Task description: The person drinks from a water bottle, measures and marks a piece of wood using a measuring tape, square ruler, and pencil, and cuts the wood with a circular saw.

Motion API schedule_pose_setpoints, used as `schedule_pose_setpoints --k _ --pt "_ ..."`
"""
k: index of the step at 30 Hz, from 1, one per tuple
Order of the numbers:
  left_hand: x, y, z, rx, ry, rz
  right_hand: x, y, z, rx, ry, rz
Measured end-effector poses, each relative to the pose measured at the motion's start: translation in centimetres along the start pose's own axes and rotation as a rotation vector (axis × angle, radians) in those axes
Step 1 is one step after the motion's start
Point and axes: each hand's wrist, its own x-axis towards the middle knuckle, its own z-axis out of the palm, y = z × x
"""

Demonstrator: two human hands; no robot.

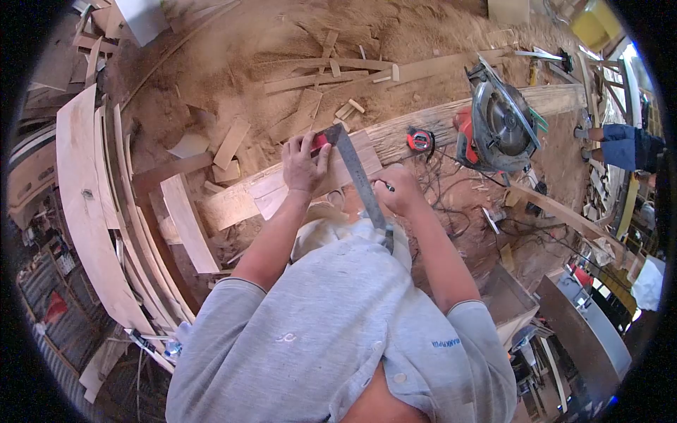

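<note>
My left hand (305, 163) is closed on the red handle of a metal square (358, 175), whose long blade runs down toward my body. The square lies across a light wooden board (275, 192) that rests on a long rough plank (416, 127). Beside the blade, to its right, my right hand (396, 189) is closed around a thin dark-tipped marking tool (387, 185), mostly hidden by the fingers. A red tape measure (420, 140) sits on the plank, up and right of my right hand.
A circular saw (499, 123) stands on the plank at the right, with cables below it. Long curved boards (95, 204) are stacked at the left. Wood offcuts (233, 144) and sawdust cover the ground. A person's legs (620, 146) show at the far right.
</note>
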Motion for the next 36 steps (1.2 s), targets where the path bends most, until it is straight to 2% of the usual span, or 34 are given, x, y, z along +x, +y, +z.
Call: schedule_pose_setpoints --k 1,4,7,10,16,19,22,25,28,30,34,36 --pt "0.0 0.0 0.1 -0.009 0.008 -0.001 -0.1 -0.4 -0.2 0.004 -0.022 0.016" --pt "-0.1 0.0 0.2 -0.022 0.023 0.006 2.8 -1.7 0.2 -0.079 -0.070 0.242" --pt "0.0 -0.2 0.3 0.003 0.027 0.025 7.9 -1.6 0.5 -0.137 0.020 0.106" --pt "-0.1 -0.3 0.4 0.011 0.021 0.030 11.1 -0.8 1.1 0.016 0.160 0.005" --pt "0.0 -0.1 0.2 -0.029 0.028 0.014 6.7 -0.5 2.2 0.250 0.277 -0.116" --pt "-0.1 0.1 -0.1 -0.038 0.028 0.005 1.9 0.7 1.9 0.182 0.219 -0.079" --pt "0.1 0.1 0.0 -0.030 0.043 0.017 -2.5 1.4 1.2 0.090 0.018 0.121" --pt "-0.1 0.0 0.1 0.000 0.037 0.019 -4.7 0.4 3.2 0.188 0.230 0.053" --pt "-0.1 0.0 0.0 -0.017 0.007 -0.003 -5.4 1.3 6.9 0.051 0.378 -0.100" --pt "-0.2 0.4 -0.3 -0.034 -0.027 -0.026 -5.6 0.3 8.3 0.094 0.385 -0.043" --pt "-0.6 -0.4 0.6 -0.124 0.087 -0.082 -5.2 -0.3 6.4 0.096 0.458 -0.089" --pt "-0.7 -1.2 1.2 -0.133 0.101 -0.094 -5.3 -1.4 3.2 0.103 0.597 -0.126"
